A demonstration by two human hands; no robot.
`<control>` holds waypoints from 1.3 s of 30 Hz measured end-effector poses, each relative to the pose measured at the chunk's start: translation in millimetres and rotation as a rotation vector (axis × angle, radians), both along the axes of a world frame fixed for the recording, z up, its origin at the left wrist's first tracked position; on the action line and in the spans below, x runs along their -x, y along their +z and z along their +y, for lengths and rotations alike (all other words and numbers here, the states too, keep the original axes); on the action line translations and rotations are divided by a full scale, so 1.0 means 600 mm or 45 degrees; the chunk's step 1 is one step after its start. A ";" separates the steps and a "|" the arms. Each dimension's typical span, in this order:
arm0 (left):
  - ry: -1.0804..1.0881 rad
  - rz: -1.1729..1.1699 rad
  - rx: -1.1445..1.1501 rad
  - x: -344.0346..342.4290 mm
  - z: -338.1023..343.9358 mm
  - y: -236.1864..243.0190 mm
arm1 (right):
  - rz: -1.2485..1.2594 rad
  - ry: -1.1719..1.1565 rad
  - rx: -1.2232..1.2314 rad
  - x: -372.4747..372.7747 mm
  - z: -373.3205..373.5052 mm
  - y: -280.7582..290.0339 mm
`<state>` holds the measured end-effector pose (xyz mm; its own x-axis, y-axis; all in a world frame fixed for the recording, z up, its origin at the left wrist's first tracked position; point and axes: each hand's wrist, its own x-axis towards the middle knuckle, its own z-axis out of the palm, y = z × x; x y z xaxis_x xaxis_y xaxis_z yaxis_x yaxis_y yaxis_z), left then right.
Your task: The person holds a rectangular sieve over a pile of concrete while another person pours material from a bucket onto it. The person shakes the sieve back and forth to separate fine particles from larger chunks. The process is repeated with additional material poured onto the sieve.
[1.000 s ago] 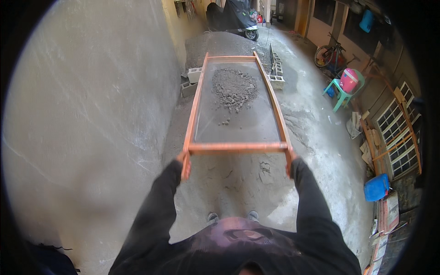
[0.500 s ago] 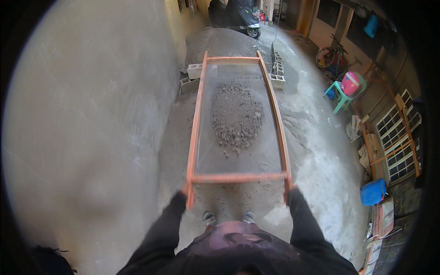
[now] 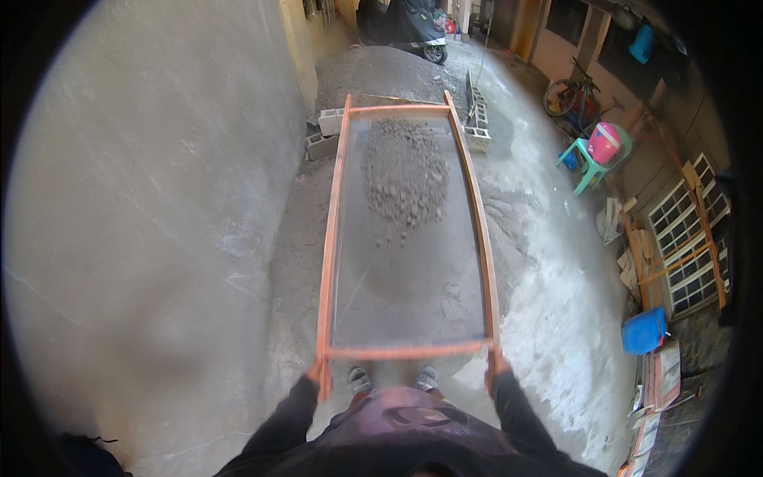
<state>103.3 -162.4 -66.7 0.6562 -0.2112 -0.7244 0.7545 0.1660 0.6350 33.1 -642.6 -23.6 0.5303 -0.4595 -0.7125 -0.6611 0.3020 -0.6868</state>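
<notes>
A long wooden-framed sand sieve stretches out in front of me, its fine mesh spanning the reddish-brown side rails. Grey gravel and clumps of sand lie on the far half of the mesh, with a few loose bits nearer me. My left hand is wrapped round the near end of the left rail. Round the right rail's near end my right hand is closed. The sieve's far end is by stacked hollow blocks on the left and another block on the right; what it rests on is hidden.
Beyond the sieve rises a grey sand heap, with a covered motorcycle behind it. A plastered wall runs close along the left. To the right are a green chair with a pink jug, a bicycle and a blue container.
The sieve has been drawn toward me, both hands moving back with it. The gravel now sits farther up the mesh, toward the far crossbar.
</notes>
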 end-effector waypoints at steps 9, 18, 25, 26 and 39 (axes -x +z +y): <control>-0.211 0.043 -0.149 -0.180 -0.014 0.028 | 0.211 0.084 0.074 -0.147 -0.015 0.059; -0.106 0.092 -0.188 -0.369 -0.049 0.265 | 0.123 0.051 -0.046 -0.334 -0.045 0.171; 0.000 0.007 0.090 -0.006 0.019 -0.006 | 0.065 0.132 0.109 0.005 0.014 -0.025; -0.077 0.049 0.155 0.040 0.031 -0.030 | -0.154 0.049 0.061 0.052 0.024 -0.036; -0.110 0.092 -0.208 -0.445 -0.037 0.219 | 0.143 0.138 0.012 -0.375 -0.038 0.139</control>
<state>370.2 -184.3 64.7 0.5860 -0.1406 -0.7981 0.8059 -0.0021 0.5921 257.8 -665.4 60.0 0.4943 -0.4108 -0.7661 -0.7623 0.2188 -0.6091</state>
